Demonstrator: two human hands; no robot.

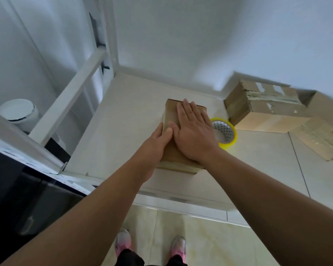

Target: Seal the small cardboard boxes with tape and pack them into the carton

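Pale, smooth tiled ledge (123, 116) against a matte white wall, with glossy cream floor tiles below. Near the ledge's middle, small cardboard box (171, 110): brown, rectangular, lying flat with flaps down and a shinier, lighter strip of tape along the left part of its top. Long axis running away from the person toward the wall. On the box top, right hand (192, 131) laid palm-down, fingers straight and close together, pressing, fingertips pointing toward the wall. At the box's left edge, left hand (159, 140) clasping the cardboard, thumb on top beside the right thumb, fingers bent down the side wall. Just right of the box, roll of tape (228, 139): round, translucent yellow rim, lying flat, partly behind the right hand. Further right, against the wall, taped carton (261, 106) of worn corrugated board, with old tape and torn white label scraps along its top seam; contents hidden. Beside and beyond it, second carton (323, 106) with a ribbed flap spread outward toward the person; interior not visible. At left, white-painted metal frame (71, 96), and below it a round white lidded bin (15, 110). At bottom, two pink shoes (123, 241) on the floor.
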